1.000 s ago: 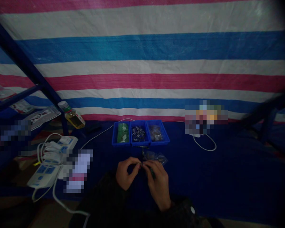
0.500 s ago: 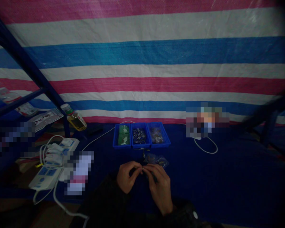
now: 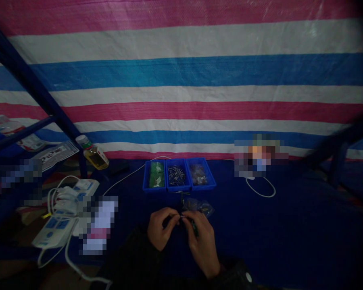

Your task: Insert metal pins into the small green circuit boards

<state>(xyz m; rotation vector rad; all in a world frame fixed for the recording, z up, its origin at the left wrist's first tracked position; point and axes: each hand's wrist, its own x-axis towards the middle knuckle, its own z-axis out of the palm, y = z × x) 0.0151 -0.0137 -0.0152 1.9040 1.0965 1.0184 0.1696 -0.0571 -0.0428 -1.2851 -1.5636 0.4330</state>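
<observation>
Bare blue cloth (image 3: 290,233) lies open rightward; three blue bins (image 3: 178,175) and a clear bag (image 3: 199,206) crowd ahead.

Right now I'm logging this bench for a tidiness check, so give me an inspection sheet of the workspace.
Surface: dark blue cloth-covered table.
Job's things: tiny part, too small to identify, pinched between both hands; three small blue plastic bins in a row behind; clear plastic bag between the bins and the hands.
Clutter: yellow-liquid bottle, printed packets.
Hands: left hand and right hand, fingertips together.
Cables: white power strips with cords; white looped cable.
Surroundings: pink, white and blue striped tarp; blue metal frame.
</observation>
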